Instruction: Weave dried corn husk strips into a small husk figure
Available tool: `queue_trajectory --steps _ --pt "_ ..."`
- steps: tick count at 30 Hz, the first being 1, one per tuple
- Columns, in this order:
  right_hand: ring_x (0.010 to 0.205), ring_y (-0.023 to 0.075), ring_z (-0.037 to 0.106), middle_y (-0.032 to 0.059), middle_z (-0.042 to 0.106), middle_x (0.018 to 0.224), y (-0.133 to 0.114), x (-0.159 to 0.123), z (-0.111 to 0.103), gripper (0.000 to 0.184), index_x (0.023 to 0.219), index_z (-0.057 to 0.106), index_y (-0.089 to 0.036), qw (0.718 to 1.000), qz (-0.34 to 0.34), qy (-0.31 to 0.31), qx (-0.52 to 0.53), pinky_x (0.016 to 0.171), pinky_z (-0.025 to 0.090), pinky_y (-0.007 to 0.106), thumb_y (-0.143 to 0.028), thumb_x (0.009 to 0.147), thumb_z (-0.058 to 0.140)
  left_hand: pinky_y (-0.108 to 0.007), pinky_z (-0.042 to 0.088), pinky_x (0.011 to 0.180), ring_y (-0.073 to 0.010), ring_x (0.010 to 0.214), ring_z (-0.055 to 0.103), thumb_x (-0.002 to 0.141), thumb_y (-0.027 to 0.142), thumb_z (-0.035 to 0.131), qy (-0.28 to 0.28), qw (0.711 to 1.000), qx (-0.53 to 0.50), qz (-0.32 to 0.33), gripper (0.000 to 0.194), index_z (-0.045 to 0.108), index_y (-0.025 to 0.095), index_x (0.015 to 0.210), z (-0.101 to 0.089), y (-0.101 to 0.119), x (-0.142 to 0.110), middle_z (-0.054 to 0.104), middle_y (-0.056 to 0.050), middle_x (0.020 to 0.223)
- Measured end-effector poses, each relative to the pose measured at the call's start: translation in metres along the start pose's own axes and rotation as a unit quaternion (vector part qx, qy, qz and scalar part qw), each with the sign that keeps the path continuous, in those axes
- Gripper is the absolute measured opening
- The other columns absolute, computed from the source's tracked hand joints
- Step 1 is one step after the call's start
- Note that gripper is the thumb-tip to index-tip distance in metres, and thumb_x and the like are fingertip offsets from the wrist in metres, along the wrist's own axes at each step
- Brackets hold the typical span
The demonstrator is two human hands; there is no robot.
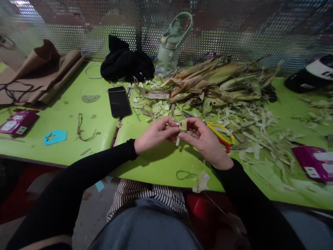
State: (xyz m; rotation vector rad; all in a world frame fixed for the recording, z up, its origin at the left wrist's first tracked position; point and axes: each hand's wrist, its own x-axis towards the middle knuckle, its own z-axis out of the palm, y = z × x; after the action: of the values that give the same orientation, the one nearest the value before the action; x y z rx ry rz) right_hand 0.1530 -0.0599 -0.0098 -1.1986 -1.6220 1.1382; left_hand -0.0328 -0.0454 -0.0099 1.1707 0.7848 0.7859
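Both hands meet over the green table point(161, 166), just above its near edge. My left hand point(155, 133) and my right hand point(204, 139) each pinch a small pale piece of corn husk point(183, 126) between fingertips. Both wear long black sleeves. Yellow and red scissors point(223, 136) lie on the table right behind my right hand. A heap of dried corn husks point(215, 81) is piled beyond the hands, with several cut husk scraps point(255, 128) scattered to the right.
A black phone point(119, 101) lies left of the hands. Black cloth point(125, 62) and a pale green water bottle point(171, 45) stand by the perforated metal screen. Brown paper point(39, 76), a purple packet point(18, 122), a blue tag point(55, 136), another purple packet point(313, 161).
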Motion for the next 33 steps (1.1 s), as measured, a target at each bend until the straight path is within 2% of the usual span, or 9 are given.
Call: queue_trajectory --steps 2,7,12,16,21,25,29,33 --pt "0.087 0.0184 0.062 0.0025 0.064 0.098 0.002 0.0 0.002 0.037 0.103 0.063 -0.024 1.0 -0.008 -0.003 -0.024 0.075 0.053 0.031 -0.04 0.075 0.08 -0.023 0.054 0.069 -0.0067 0.065 0.064 0.094 0.019 0.058 -0.006 1.0 -0.001 -0.014 0.013 0.048 0.015 0.086 -0.001 -0.001 0.001 0.064 0.003 0.073" --pt "0.063 0.0127 0.057 0.0 0.065 0.082 0.001 -0.003 0.003 0.02 0.097 0.064 -0.022 0.998 -0.004 0.002 -0.058 0.056 0.048 0.026 -0.035 0.083 0.071 -0.019 0.05 0.064 -0.0051 0.064 0.061 0.093 0.019 0.059 -0.008 0.997 0.076 0.013 0.012 0.052 0.013 0.085 -0.005 0.0 0.002 0.066 0.001 0.074" --pt "0.056 0.0096 0.053 -0.0013 0.064 0.078 -0.006 -0.005 0.004 0.01 0.09 0.063 -0.022 0.995 -0.044 0.044 -0.084 0.051 0.043 0.024 -0.028 0.084 0.068 -0.021 0.05 0.065 -0.0059 0.064 0.061 0.094 0.019 0.057 -0.005 0.991 0.128 0.038 0.012 0.052 0.014 0.084 -0.004 0.006 0.0 0.067 0.0 0.074" --pt "0.05 0.0079 0.051 -0.0038 0.06 0.069 -0.009 -0.005 0.001 0.01 0.087 0.063 -0.022 0.996 -0.035 0.066 -0.058 0.047 0.042 0.022 -0.029 0.084 0.069 -0.021 0.049 0.066 -0.0059 0.063 0.06 0.095 0.022 0.055 0.0 0.992 0.121 0.047 0.013 0.051 0.014 0.085 -0.007 0.007 0.001 0.066 0.001 0.073" --pt "0.057 0.0105 0.061 -0.0012 0.066 0.075 -0.008 -0.002 -0.005 0.025 0.095 0.068 -0.021 0.998 0.015 0.057 -0.01 0.051 0.048 0.023 -0.037 0.079 0.077 -0.023 0.049 0.07 -0.0074 0.071 0.061 0.091 0.022 0.06 -0.022 0.993 0.115 0.026 0.013 0.053 0.013 0.087 -0.017 0.005 0.004 0.066 -0.002 0.081" --pt "0.065 0.0125 0.065 0.0015 0.07 0.082 -0.006 -0.001 -0.004 0.024 0.095 0.069 -0.021 0.999 0.006 0.029 -0.015 0.059 0.053 0.025 -0.039 0.082 0.075 -0.025 0.048 0.075 -0.0097 0.079 0.063 0.087 0.024 0.066 -0.067 0.993 0.089 0.044 0.021 0.055 0.013 0.102 -0.018 0.004 0.002 0.068 -0.004 0.09" --pt "0.067 0.0124 0.065 0.0021 0.069 0.089 -0.003 -0.002 0.001 0.024 0.096 0.065 -0.021 0.999 -0.012 0.036 -0.001 0.06 0.053 0.026 -0.038 0.083 0.074 -0.025 0.046 0.072 -0.0095 0.073 0.06 0.088 0.026 0.064 -0.074 0.993 0.079 0.052 0.021 0.056 0.013 0.103 -0.013 0.003 0.001 0.065 -0.001 0.081" --pt "0.069 0.0129 0.062 0.001 0.066 0.088 -0.003 -0.005 0.005 0.021 0.094 0.062 -0.022 0.997 -0.036 0.046 -0.041 0.059 0.05 0.026 -0.036 0.084 0.073 -0.022 0.031 0.055 -0.0067 0.057 0.042 0.081 0.03 0.073 -0.04 0.987 0.147 0.054 0.029 0.057 0.015 0.1 -0.007 -0.001 -0.001 0.049 0.008 0.063"
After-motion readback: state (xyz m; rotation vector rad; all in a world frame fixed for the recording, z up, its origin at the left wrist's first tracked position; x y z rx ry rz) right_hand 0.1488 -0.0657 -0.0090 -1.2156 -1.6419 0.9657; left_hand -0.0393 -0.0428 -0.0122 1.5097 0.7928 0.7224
